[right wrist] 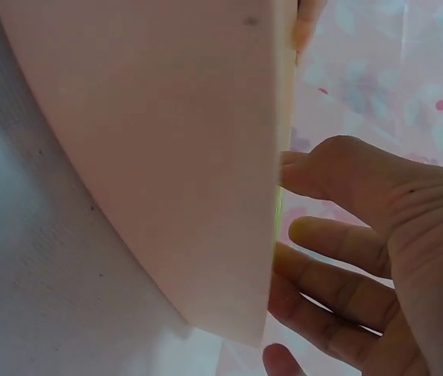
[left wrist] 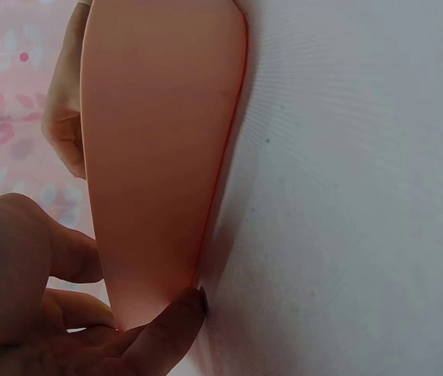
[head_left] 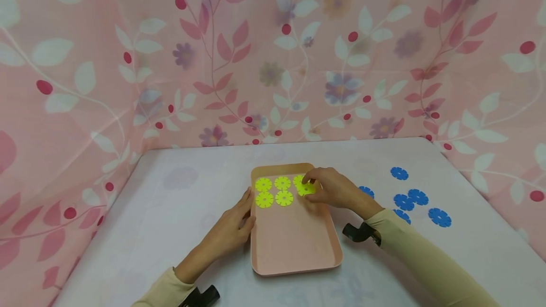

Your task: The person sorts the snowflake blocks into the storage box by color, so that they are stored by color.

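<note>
A shallow pink tray [head_left: 294, 245] lies on the white tabletop. Several yellow notched discs [head_left: 264, 199] sit in rows at its far end. My right hand [head_left: 330, 191] reaches over the tray's right rim and pinches a yellow disc [head_left: 306, 189] between thumb and fingers, beside another at the far right corner. In the right wrist view the tray wall hides most of that disc. On the left side, my left hand [head_left: 232, 221] holds the tray by its rim; the left wrist view shows a finger [left wrist: 167, 333] against the outer wall.
Several blue notched discs [head_left: 439, 217] lie scattered on the table right of the tray, some partly behind the right forearm. A pink floral curtain [head_left: 273, 60] hangs behind the table [head_left: 192, 174]. Each wrist carries a black camera mount [head_left: 360, 232].
</note>
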Action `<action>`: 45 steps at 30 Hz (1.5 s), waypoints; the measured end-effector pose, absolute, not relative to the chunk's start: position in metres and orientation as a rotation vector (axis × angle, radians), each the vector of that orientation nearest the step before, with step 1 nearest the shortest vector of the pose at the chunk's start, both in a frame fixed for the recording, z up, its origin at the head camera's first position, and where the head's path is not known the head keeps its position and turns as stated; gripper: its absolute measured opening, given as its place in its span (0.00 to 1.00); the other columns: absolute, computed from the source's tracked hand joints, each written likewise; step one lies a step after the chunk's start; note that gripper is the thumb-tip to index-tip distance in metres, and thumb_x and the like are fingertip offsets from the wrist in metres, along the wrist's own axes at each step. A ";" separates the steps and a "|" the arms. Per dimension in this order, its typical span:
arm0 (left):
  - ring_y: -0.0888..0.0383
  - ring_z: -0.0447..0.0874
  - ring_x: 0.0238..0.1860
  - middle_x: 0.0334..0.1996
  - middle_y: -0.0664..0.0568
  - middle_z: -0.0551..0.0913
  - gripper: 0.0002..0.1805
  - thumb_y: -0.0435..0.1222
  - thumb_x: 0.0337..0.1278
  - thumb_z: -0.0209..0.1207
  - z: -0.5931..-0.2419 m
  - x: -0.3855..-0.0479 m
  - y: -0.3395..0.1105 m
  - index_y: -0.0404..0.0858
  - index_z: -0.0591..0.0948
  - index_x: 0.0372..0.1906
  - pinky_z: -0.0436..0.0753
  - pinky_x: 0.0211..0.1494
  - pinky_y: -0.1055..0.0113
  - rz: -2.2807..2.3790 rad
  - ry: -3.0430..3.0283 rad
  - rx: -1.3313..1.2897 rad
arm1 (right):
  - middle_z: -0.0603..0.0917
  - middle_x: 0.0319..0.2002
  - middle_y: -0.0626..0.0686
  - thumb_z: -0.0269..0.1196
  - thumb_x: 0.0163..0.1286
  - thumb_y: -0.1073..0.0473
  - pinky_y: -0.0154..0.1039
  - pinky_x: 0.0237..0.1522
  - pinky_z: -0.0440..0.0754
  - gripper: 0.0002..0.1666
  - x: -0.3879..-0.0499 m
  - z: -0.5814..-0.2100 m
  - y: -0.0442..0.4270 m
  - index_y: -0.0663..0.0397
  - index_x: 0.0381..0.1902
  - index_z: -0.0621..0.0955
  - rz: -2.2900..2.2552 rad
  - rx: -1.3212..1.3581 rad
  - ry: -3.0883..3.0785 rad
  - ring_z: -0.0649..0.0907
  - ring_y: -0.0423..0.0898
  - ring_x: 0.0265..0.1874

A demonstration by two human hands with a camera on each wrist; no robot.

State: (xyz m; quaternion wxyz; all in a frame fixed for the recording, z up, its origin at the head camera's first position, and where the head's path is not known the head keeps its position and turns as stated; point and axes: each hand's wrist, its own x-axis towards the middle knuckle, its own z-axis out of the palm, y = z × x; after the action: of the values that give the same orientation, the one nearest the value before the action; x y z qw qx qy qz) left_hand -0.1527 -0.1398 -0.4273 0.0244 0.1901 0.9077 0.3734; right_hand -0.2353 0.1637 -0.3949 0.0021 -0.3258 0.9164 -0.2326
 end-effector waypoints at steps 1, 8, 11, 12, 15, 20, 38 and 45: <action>0.47 0.55 0.79 0.81 0.40 0.51 0.36 0.32 0.75 0.57 -0.427 -0.153 -0.140 0.29 0.56 0.80 0.62 0.76 0.49 1.152 2.810 0.589 | 0.87 0.44 0.50 0.80 0.59 0.59 0.43 0.46 0.86 0.22 -0.235 -0.396 0.163 0.58 0.49 0.86 -0.716 -0.996 2.877 0.84 0.50 0.44; 0.47 0.55 0.79 0.81 0.40 0.52 0.36 0.32 0.75 0.57 -0.427 -0.152 -0.140 0.28 0.57 0.80 0.62 0.76 0.48 1.157 2.808 0.592 | 0.87 0.45 0.51 0.81 0.58 0.59 0.41 0.46 0.87 0.24 -0.234 -0.402 0.159 0.59 0.51 0.86 -0.682 -0.903 2.865 0.84 0.50 0.43; 0.47 0.54 0.79 0.81 0.41 0.52 0.36 0.32 0.76 0.57 -0.426 -0.152 -0.140 0.28 0.57 0.80 0.62 0.76 0.49 1.159 2.806 0.593 | 0.87 0.45 0.51 0.80 0.58 0.59 0.40 0.46 0.87 0.24 -0.236 -0.407 0.158 0.59 0.51 0.86 -0.681 -0.895 2.847 0.84 0.48 0.43; 0.47 0.54 0.79 0.81 0.40 0.52 0.36 0.32 0.76 0.57 -0.426 -0.151 -0.140 0.28 0.57 0.80 0.61 0.76 0.48 1.162 2.806 0.596 | 0.87 0.45 0.51 0.81 0.58 0.59 0.40 0.46 0.87 0.24 -0.236 -0.408 0.158 0.59 0.51 0.86 -0.682 -0.886 2.839 0.83 0.48 0.43; 0.46 0.55 0.79 0.81 0.39 0.52 0.36 0.31 0.75 0.57 -0.427 -0.151 -0.140 0.28 0.57 0.80 0.62 0.76 0.48 1.169 2.810 0.608 | 0.87 0.45 0.50 0.81 0.58 0.58 0.39 0.46 0.86 0.25 -0.237 -0.412 0.156 0.58 0.52 0.86 -0.660 -0.882 2.837 0.82 0.47 0.41; 0.44 0.57 0.78 0.80 0.37 0.54 0.35 0.30 0.75 0.56 -0.427 -0.151 -0.140 0.26 0.58 0.79 0.64 0.75 0.45 1.174 2.827 0.650 | 0.85 0.46 0.49 0.81 0.58 0.58 0.39 0.46 0.85 0.26 -0.234 -0.414 0.153 0.57 0.53 0.86 -0.601 -0.860 2.871 0.81 0.45 0.40; 0.47 0.55 0.78 0.81 0.40 0.53 0.36 0.32 0.76 0.57 -0.428 -0.152 -0.140 0.29 0.57 0.80 0.63 0.75 0.48 1.162 2.821 0.591 | 0.84 0.47 0.49 0.81 0.57 0.54 0.40 0.48 0.86 0.27 -0.232 -0.418 0.149 0.54 0.53 0.86 -0.513 -0.813 2.928 0.81 0.44 0.41; 0.47 0.56 0.78 0.81 0.39 0.53 0.36 0.32 0.75 0.57 -0.428 -0.151 -0.141 0.28 0.57 0.80 0.63 0.76 0.49 1.150 2.827 0.625 | 0.85 0.51 0.51 0.79 0.61 0.54 0.48 0.51 0.86 0.25 -0.228 -0.407 0.158 0.56 0.54 0.86 -0.524 -0.874 2.944 0.83 0.50 0.46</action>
State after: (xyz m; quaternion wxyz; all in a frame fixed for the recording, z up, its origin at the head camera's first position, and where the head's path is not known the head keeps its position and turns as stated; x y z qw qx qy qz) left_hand -0.1513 -0.1414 -0.4281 0.0132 0.2005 0.9074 0.3691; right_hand -0.2284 0.1575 -0.4068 0.0132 -0.2807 0.9448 -0.1683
